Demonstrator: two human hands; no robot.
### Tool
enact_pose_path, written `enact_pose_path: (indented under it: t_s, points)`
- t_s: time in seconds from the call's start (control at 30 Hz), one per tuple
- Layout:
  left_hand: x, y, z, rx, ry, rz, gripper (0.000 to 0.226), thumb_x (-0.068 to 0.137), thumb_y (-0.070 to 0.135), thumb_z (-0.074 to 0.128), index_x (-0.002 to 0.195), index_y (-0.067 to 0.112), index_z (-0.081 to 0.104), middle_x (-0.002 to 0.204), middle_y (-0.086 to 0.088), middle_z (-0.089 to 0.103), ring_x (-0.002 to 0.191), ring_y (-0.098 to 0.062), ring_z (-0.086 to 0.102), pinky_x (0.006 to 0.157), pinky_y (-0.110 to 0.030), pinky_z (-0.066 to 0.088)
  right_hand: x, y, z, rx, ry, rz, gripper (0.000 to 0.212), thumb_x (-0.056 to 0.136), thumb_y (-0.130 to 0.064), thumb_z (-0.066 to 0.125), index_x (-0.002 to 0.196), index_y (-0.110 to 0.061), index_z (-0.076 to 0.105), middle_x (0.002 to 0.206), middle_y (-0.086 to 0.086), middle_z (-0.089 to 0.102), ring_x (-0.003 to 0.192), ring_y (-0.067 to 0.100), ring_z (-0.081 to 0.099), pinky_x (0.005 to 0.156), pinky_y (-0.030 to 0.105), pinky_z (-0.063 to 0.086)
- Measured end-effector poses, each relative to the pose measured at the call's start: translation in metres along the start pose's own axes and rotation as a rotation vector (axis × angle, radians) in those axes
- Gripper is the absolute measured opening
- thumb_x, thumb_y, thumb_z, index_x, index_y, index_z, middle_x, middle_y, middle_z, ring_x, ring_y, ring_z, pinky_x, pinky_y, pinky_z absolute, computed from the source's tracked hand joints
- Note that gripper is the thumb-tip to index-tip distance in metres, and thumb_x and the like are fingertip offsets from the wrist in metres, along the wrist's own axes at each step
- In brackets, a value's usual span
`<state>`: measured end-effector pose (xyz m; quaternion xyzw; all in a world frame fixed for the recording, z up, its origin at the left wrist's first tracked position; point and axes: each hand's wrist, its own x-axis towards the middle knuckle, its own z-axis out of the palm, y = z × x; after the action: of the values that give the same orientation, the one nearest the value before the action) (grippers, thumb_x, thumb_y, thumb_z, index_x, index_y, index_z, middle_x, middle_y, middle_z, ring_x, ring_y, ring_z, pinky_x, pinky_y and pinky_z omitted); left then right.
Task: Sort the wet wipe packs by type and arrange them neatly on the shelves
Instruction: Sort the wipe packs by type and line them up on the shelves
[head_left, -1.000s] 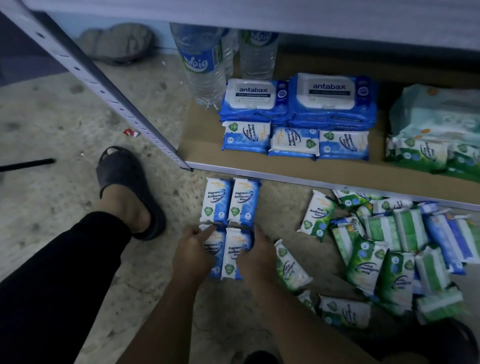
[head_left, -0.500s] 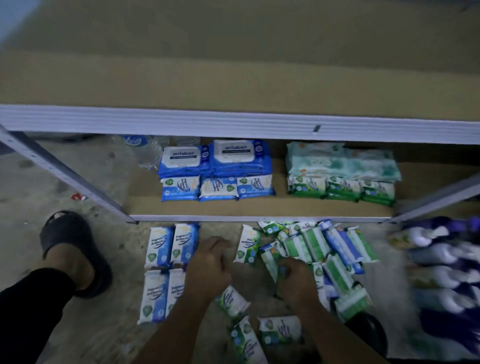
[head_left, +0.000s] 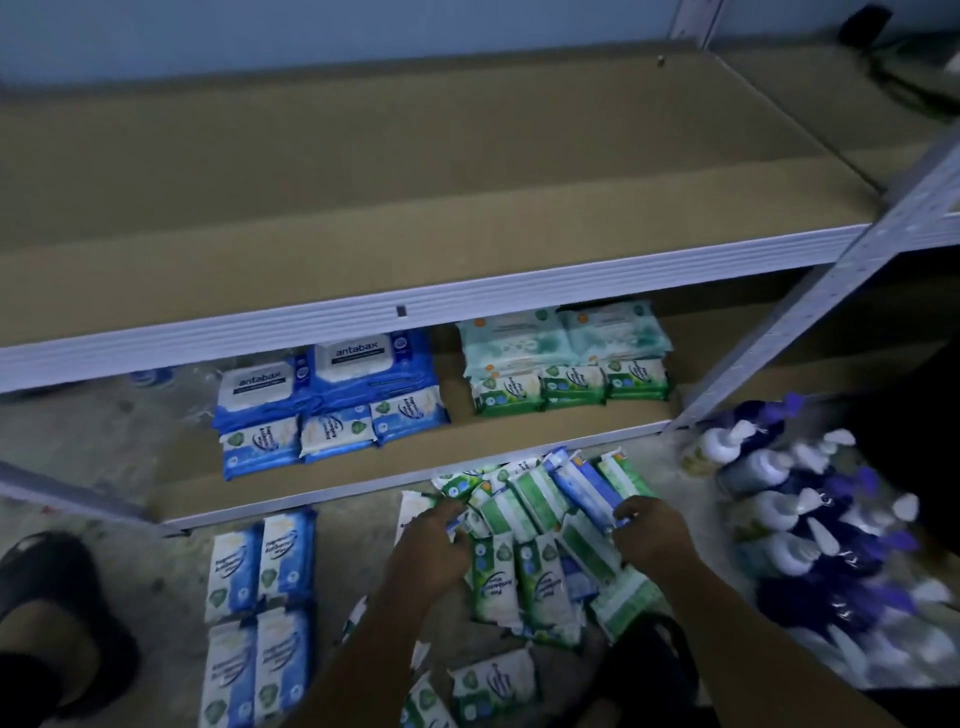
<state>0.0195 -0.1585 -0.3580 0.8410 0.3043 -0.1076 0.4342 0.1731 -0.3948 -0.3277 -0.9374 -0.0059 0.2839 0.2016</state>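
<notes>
Dim concrete floor (head_left: 156, 571) in front of a metal rack, seen from the head camera. On the lower shelf (head_left: 363, 467), left part, large blue packs (head_left: 353, 364) sit behind a front row of three small blue packs (head_left: 332, 431). Toward its right end, pale green packs (head_left: 561, 338) sit behind three small green packs (head_left: 571, 387). The upper shelf (head_left: 415, 208) holds nothing visible. Just off the lower shelf's front edge, four sorted blue packs (head_left: 260, 597) lie in a square, beside a mixed pile (head_left: 535, 530). The left grip (head_left: 431, 545) curls onto the pile's left side; I cannot tell whether it holds anything. The right grip (head_left: 652, 535) is clamped on a blue pack (head_left: 582, 483) in the pile. Sorting looks partly done, with much of the pile still left.
</notes>
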Motion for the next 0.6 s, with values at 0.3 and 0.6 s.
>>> enact_pose_path:
  t_s: [0.3,0.6]
  points:
    - [0.045,-0.037,0.028,0.107,-0.077,-0.058,0.055,0.093,0.009,0.051,0.142,0.034,0.054,0.125,-0.009,0.068,0.054,-0.002,0.049,0.046,-0.010,0.032,0.051,0.004,0.038,-0.012,0.001,-0.010,0.040,0.084,-0.016,0.068,0.123,-0.013,0.064,0.116,0.016,0.066,0.106,0.037,0.063,0.089,0.035,0.049]
    - [0.100,-0.045,0.046,0.282,-0.046,-0.223,0.028,0.091,0.023,0.060,0.115,0.026,0.074,0.112,-0.005,0.072,0.099,-0.027,0.069,0.076,-0.031,0.056,0.091,-0.005,0.061,-0.194,-0.010,0.023,0.066,0.096,-0.039,0.053,0.155,-0.027,0.026,0.151,0.008,0.038,0.134,0.038,0.036,0.103,0.052,0.038]
